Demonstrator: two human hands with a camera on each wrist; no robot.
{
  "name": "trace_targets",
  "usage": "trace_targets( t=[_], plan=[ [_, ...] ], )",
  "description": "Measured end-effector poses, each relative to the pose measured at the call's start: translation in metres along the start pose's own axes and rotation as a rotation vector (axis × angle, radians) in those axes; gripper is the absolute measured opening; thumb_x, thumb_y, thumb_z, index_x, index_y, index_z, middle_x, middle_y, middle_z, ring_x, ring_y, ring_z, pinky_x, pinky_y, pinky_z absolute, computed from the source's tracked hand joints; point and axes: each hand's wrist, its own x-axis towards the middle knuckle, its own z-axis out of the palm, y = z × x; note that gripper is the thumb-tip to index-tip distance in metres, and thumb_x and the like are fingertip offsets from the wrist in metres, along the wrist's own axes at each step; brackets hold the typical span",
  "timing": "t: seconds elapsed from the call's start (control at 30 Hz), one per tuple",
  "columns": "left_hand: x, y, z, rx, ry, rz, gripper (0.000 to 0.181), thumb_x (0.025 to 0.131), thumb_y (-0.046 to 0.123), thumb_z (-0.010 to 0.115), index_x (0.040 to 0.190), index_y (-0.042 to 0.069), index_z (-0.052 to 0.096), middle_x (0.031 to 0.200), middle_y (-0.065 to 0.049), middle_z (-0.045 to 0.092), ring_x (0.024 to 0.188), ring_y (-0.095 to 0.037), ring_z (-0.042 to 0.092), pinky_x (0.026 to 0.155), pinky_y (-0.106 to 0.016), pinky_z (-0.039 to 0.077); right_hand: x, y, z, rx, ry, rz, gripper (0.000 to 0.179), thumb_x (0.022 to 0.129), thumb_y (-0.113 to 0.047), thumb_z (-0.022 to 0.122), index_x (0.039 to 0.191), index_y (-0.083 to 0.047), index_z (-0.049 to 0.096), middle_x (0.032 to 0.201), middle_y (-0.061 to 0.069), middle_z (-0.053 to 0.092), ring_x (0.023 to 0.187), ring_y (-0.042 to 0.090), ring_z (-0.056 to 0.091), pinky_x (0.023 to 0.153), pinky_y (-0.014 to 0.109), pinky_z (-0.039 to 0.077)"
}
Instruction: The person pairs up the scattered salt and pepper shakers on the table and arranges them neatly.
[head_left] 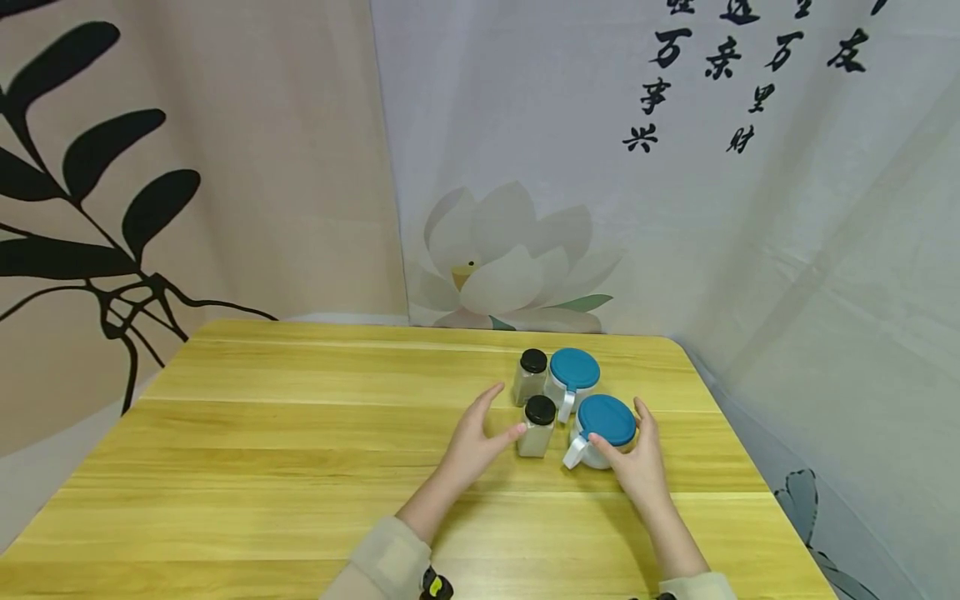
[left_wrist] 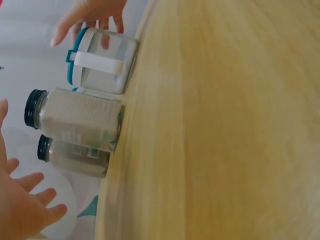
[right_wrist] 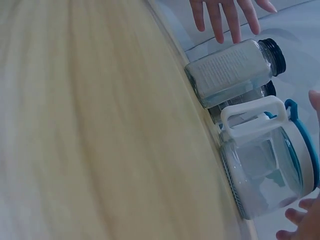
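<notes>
Two glass jars with blue lids and white handles stand on the table, a near blue-lidded jar (head_left: 606, 421) and a far blue-lidded jar (head_left: 574, 369). Left of them are two squarish glass bottles with black caps, a near bottle (head_left: 535, 427) and a far bottle (head_left: 530, 377); their contents look pale. My left hand (head_left: 477, 442) is spread beside the bottles, its thumb close to the near one. Around the near blue-lidded jar my right hand (head_left: 637, 461) is held with fingers apart; contact is hard to tell. In the right wrist view, that jar (right_wrist: 262, 165) shows clear walls.
The wooden table (head_left: 262, 467) has its back edge just beyond the jars and its right edge to their right. Behind it hangs a pale cloth (head_left: 750, 250) with a lotus print and black characters. Dark leaf prints mark the cloth at left.
</notes>
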Motion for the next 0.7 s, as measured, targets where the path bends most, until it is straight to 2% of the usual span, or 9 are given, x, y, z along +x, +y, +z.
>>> trace_targets(
  t=[0.2, 0.5, 0.7],
  plan=[
    [0.001, -0.001, 0.005, -0.016, -0.013, 0.01, 0.077, 0.084, 0.044, 0.072, 0.148, 0.021, 0.036, 0.151, -0.005, 0.033, 0.137, -0.029, 0.029, 0.107, -0.053, 0.025, 0.0, 0.003, 0.001, 0.004, -0.014, -0.008, 0.105, 0.081, -0.037, 0.077, 0.153, -0.006, 0.008, 0.154, 0.023, 0.014, 0.138, 0.043, 0.019, 0.105, 0.063, 0.019],
    [0.002, 0.003, 0.013, -0.064, -0.039, -0.015, 0.077, 0.085, 0.04, 0.072, 0.148, 0.016, 0.035, 0.15, -0.004, 0.035, 0.137, -0.029, 0.029, 0.106, -0.055, 0.025, 0.0, 0.006, 0.005, 0.032, -0.003, -0.041, 0.105, 0.079, -0.029, 0.08, 0.152, -0.003, 0.01, 0.152, 0.026, 0.017, 0.137, 0.044, 0.021, 0.106, 0.061, 0.019],
    [0.003, 0.005, 0.017, -0.086, -0.055, 0.026, 0.077, 0.085, 0.04, 0.072, 0.148, 0.014, 0.036, 0.148, -0.005, 0.038, 0.135, -0.03, 0.032, 0.105, -0.058, 0.027, 0.001, 0.005, 0.006, 0.03, -0.015, -0.026, 0.106, 0.08, -0.03, 0.08, 0.153, -0.005, 0.008, 0.152, 0.025, 0.017, 0.137, 0.043, 0.021, 0.107, 0.059, 0.02]
  ],
)
